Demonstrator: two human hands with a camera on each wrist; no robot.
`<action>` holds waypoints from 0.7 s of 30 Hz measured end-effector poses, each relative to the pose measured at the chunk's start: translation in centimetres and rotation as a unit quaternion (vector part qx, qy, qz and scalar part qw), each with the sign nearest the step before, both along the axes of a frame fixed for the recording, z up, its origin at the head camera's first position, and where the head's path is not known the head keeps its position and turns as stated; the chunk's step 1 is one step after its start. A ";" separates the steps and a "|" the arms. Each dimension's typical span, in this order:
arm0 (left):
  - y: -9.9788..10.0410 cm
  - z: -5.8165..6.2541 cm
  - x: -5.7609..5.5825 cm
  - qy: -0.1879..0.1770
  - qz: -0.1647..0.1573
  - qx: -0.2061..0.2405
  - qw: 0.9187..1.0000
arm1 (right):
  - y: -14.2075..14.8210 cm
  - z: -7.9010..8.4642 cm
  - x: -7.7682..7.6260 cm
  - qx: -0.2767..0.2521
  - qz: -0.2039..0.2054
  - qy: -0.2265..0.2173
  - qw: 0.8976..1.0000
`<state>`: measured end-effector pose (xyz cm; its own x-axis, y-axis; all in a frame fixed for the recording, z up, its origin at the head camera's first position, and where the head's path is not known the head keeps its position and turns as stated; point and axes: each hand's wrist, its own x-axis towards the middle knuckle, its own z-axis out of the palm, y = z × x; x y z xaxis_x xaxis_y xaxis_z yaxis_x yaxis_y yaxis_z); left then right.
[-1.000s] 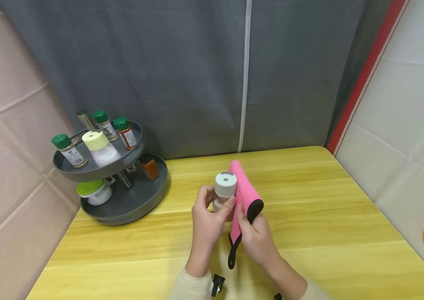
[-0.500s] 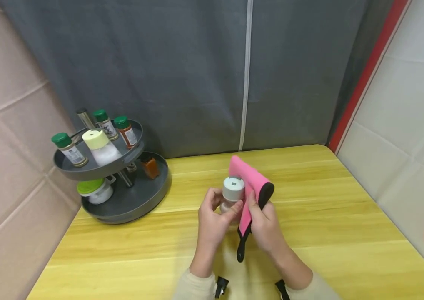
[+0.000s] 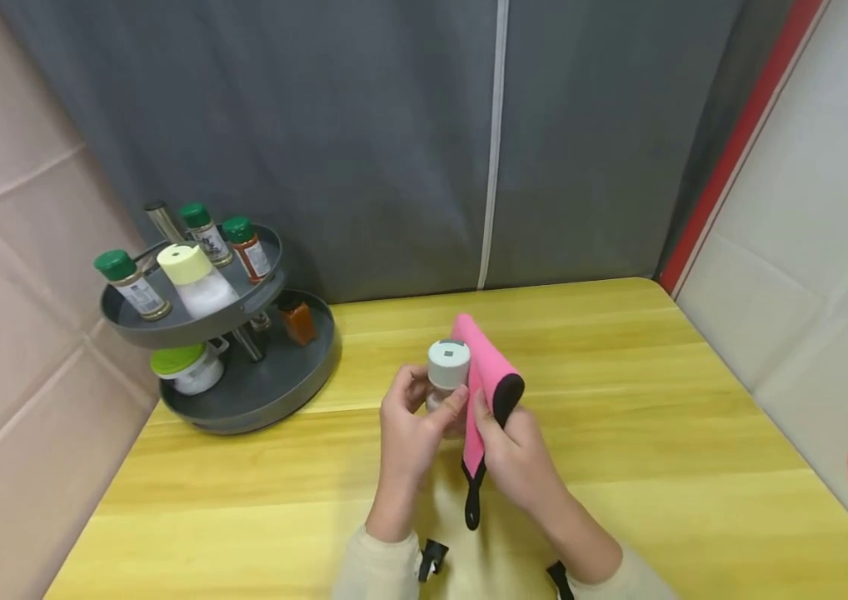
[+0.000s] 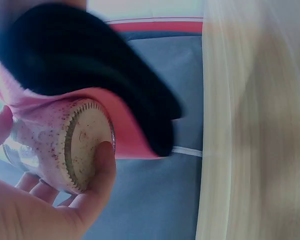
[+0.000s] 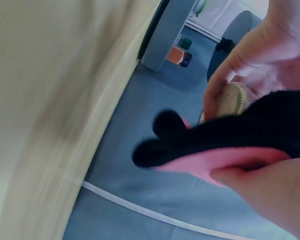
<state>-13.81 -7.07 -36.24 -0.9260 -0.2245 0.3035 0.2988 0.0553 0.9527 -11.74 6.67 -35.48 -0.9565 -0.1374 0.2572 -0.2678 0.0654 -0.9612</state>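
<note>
A clear jar with a pale grey-white cap [image 3: 449, 360] is held above the table by my left hand [image 3: 411, 437], thumb and fingers around its side. In the left wrist view, reddish specks show on the jar [image 4: 50, 145] and over its ridged base. My right hand [image 3: 521, 458] grips a folded pink cloth [image 3: 486, 367] with black edging and a black loop. The cloth lies against the jar's right side, as the left wrist view shows. Part of the right hand's fingers is hidden behind the cloth.
At the left stands a two-tier grey turntable rack [image 3: 274, 408]. Green-capped spice jars and a yellow-capped bottle [image 3: 199, 283] occupy its upper tier. A green-lidded pot [image 3: 187, 371] and an orange-brown jar [image 3: 296, 323] sit below. A grey curtain [image 3: 356, 150] hangs behind the wooden table [image 3: 619, 400].
Both hands, with the jar and cloth, shifted slightly right and then back left. The cloth keeps contact with the jar's side. The head view has tilted a little.
</note>
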 end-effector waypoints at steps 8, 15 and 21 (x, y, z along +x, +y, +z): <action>0.1 0.2 -0.2 -0.001 0.004 -0.006 1.000 | 0.3 -0.3 -0.7 0.056 -0.012 -0.069 0.996; 0.6 -0.4 -0.3 -0.021 -0.002 -0.006 1.000 | 0.5 1.6 -0.4 -0.014 -0.013 0.005 1.000; 0.7 -0.3 -0.1 -0.027 -0.007 0.005 1.000 | 0.1 1.2 0.5 -0.053 -0.036 0.081 0.995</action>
<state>-13.92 -6.39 -36.54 -0.9439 -0.2148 0.2509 0.2476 0.0424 0.9679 -11.27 6.81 -34.32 -0.9075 -0.0334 0.4188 -0.4187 -0.0096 -0.9081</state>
